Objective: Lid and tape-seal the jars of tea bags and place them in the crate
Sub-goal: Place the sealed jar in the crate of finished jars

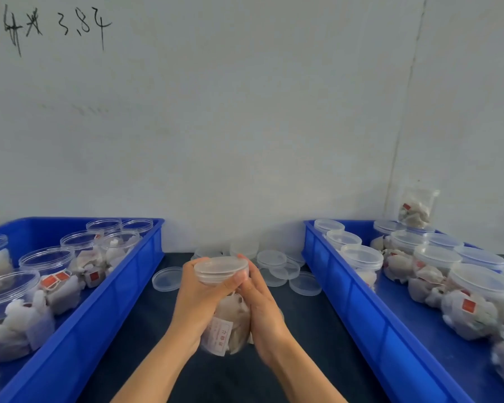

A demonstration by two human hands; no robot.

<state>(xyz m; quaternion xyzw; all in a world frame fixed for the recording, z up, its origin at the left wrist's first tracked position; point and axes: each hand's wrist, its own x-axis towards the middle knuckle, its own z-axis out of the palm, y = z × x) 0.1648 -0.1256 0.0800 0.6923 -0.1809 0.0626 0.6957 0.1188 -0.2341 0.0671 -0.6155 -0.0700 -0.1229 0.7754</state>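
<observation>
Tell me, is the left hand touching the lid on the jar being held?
Touching. The head view shows the left hand wrapped round the jar, its fingertips pressed against the lid rim.

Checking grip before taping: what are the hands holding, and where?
Both hold one jar: left hand and right hand grip its sides, fingertips at the lid rim.

Pale wall [245, 112] with black handwriting [56, 26]; dark tabletop [146, 330] below
</observation>
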